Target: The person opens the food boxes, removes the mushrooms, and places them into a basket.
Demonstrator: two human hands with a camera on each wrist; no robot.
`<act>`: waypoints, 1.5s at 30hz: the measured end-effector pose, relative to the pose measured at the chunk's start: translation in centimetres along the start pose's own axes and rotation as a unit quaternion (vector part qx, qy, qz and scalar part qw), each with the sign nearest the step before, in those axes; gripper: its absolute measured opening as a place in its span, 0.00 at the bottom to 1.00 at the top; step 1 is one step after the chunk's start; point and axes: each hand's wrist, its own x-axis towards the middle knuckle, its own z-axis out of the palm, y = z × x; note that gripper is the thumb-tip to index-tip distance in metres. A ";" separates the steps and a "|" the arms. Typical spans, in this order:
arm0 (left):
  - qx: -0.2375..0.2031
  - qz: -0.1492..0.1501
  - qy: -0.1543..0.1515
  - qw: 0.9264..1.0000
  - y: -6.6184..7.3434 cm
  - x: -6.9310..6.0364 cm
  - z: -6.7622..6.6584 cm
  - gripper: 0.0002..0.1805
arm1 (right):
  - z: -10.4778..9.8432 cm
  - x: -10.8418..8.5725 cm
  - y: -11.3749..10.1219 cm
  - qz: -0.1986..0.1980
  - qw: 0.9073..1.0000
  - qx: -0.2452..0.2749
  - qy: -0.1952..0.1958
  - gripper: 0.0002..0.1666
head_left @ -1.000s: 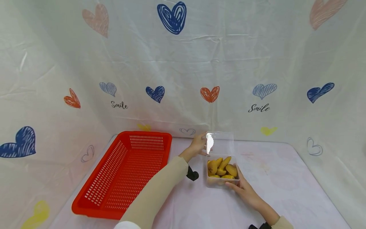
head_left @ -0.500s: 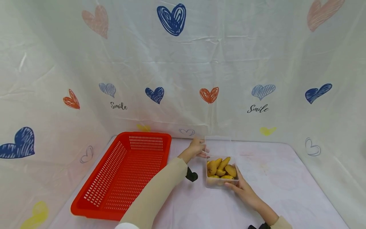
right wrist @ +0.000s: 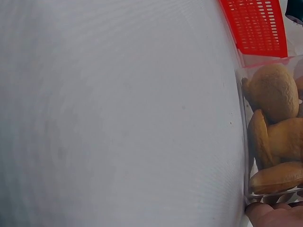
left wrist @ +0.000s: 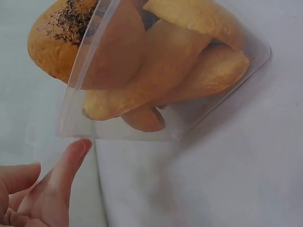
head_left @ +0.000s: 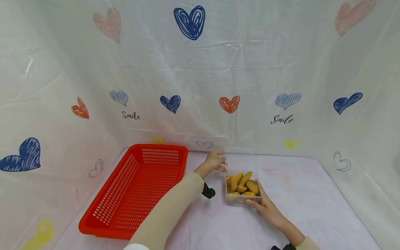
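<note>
A clear plastic box (head_left: 232,199) holds several yellow-brown, pear-like pieces (head_left: 245,178), seen close up in the left wrist view (left wrist: 156,71). Its clear lid (head_left: 239,160) stands raised behind the box and is hard to make out. At the lid's left edge is my left hand (head_left: 214,160), fingers spread; in the left wrist view one fingertip (left wrist: 83,146) is close to a clear plastic edge, contact unclear. My right hand (head_left: 264,205) grips the box's front right corner, thumb in front and fingers along the side. Only its fingers (right wrist: 277,215) show in the right wrist view.
A red perforated basket (head_left: 134,194), with nothing visible in it, stands left of the box, partly behind my left sleeve. The pale tablecloth (head_left: 297,194) extends right of the box. A white curtain (head_left: 256,76) with printed hearts hangs behind the table.
Compared with a second ago, the raised lid's bright glare is gone and its top edge sits slightly lower. My left hand has shifted slightly down. The box and my right hand look nearly unchanged.
</note>
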 end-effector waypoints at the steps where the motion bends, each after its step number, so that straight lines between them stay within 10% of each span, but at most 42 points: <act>1: 0.002 0.003 0.002 1.000 0.1 -0.1 0.0 0.26 | 0.0 0.0 0.0 0.000 1.000 -0.003 0.001 0.57; 17: 0.164 0.066 0.017 0.984 2.5 -2.7 -0.6 0.25 | -0.1 0.1 0.1 -0.005 1.000 -0.022 -0.001 0.56; 28: 0.188 0.134 -0.024 0.973 2.7 -5.3 -0.9 0.21 | -0.1 0.2 0.1 -0.008 0.999 -0.032 -0.003 0.56; 45: 0.190 0.156 -0.082 0.966 0.3 -7.3 0.7 0.29 | 0.0 0.1 0.3 -0.001 1.000 -0.004 -0.006 0.56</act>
